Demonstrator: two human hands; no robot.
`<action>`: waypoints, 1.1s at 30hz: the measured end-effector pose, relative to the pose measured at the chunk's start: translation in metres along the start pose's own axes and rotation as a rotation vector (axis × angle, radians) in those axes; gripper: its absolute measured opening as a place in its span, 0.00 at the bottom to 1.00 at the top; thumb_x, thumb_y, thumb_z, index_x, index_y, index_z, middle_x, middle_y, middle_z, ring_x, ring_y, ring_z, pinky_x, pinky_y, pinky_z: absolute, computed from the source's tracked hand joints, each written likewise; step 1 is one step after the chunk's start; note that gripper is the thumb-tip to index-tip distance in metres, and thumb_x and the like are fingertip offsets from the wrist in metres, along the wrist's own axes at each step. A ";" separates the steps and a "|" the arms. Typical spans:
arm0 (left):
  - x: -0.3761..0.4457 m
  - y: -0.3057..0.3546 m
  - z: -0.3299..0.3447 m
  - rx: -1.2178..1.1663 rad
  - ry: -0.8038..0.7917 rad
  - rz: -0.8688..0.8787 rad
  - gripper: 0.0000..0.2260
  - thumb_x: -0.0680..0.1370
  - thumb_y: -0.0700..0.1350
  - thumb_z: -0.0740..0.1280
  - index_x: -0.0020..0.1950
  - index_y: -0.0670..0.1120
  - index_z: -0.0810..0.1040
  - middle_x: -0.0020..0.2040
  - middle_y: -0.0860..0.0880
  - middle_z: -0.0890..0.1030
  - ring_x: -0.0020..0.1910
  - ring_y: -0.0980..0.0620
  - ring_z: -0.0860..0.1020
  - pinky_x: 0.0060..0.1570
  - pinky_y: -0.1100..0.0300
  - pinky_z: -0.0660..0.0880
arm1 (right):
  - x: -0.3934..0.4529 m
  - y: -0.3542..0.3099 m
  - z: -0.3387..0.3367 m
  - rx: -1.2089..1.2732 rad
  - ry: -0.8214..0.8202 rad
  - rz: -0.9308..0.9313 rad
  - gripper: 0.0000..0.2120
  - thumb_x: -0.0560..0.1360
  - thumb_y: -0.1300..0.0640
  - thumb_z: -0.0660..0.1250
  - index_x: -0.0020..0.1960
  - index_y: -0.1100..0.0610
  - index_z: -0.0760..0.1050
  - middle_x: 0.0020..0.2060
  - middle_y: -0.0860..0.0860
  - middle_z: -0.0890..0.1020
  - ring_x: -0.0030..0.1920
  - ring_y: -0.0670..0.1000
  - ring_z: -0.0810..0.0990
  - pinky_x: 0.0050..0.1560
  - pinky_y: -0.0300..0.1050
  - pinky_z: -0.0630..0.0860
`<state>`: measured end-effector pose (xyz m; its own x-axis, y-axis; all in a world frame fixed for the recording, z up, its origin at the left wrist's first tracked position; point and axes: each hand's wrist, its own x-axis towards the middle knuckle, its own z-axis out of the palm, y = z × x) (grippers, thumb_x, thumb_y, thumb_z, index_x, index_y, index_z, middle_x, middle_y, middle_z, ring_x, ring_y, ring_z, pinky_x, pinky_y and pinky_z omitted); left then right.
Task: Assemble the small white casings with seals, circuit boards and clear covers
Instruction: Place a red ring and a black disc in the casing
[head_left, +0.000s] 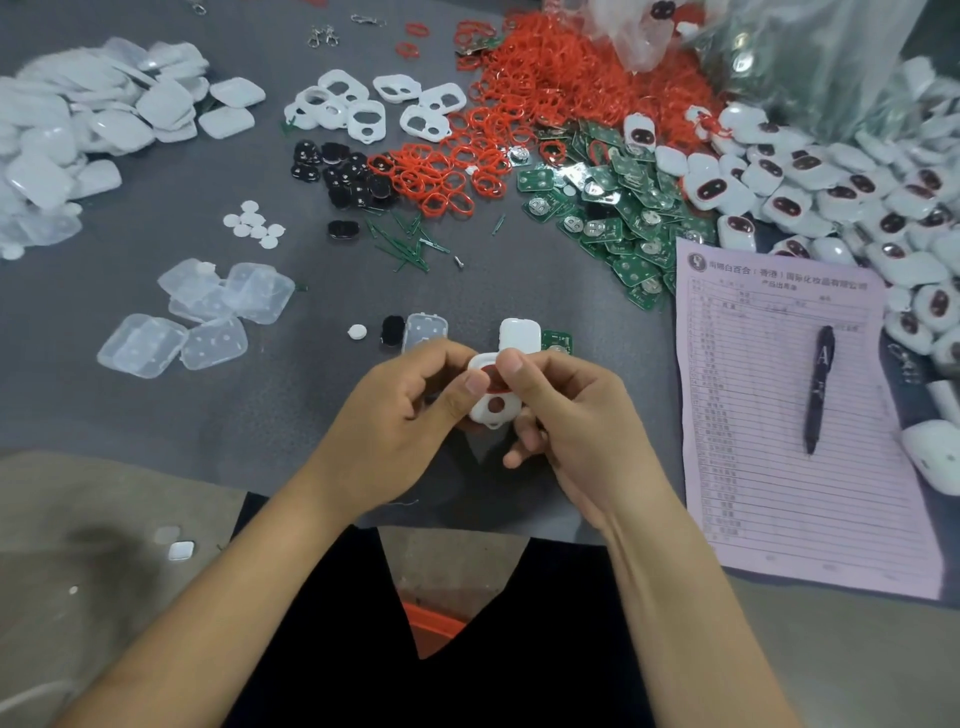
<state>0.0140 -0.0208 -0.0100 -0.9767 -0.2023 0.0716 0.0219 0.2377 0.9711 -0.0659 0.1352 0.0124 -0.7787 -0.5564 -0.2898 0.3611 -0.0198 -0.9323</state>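
Observation:
Both hands hold one small white casing (485, 410) just above the table's front edge. My left hand (410, 410) grips its left side, and my right hand (561, 410) holds its right side with the thumb pressing a red seal (492, 375) into its upper opening. Just behind the hands lie a white casing back (519, 335), a green circuit board (557, 341), a clear cover (425, 331), a black pad (392, 330) and a small white disc (357, 331).
Piles cover the grey table: red seals (545, 98), green circuit boards (618, 213), white casing fronts (374, 106), black pads (337, 174), clear covers (208, 312), translucent parts (78, 130) and finished units (857, 208). A pink form (769, 415) with a pen (818, 387) lies right.

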 end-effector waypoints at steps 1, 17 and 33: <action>0.000 0.000 0.000 0.006 0.003 -0.003 0.07 0.84 0.50 0.65 0.56 0.50 0.81 0.48 0.53 0.86 0.46 0.52 0.86 0.47 0.57 0.83 | -0.001 0.001 0.001 -0.012 0.023 -0.009 0.12 0.70 0.46 0.74 0.41 0.55 0.86 0.31 0.52 0.81 0.23 0.45 0.70 0.25 0.41 0.76; 0.004 0.001 0.003 -0.100 -0.017 -0.047 0.13 0.85 0.53 0.61 0.60 0.56 0.85 0.48 0.49 0.86 0.37 0.47 0.85 0.41 0.53 0.84 | -0.004 -0.005 -0.016 0.219 -0.166 0.127 0.09 0.77 0.54 0.69 0.47 0.55 0.87 0.37 0.51 0.83 0.30 0.43 0.79 0.33 0.37 0.80; 0.003 0.001 0.005 -0.033 -0.048 0.004 0.10 0.86 0.49 0.63 0.61 0.50 0.83 0.43 0.50 0.85 0.37 0.56 0.84 0.39 0.67 0.79 | -0.006 0.001 -0.004 0.096 -0.070 0.044 0.09 0.75 0.50 0.70 0.41 0.52 0.86 0.37 0.55 0.86 0.35 0.48 0.86 0.35 0.36 0.81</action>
<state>0.0105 -0.0167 -0.0095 -0.9858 -0.1552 0.0647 0.0316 0.2069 0.9778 -0.0633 0.1421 0.0125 -0.7247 -0.6151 -0.3106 0.4439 -0.0719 -0.8932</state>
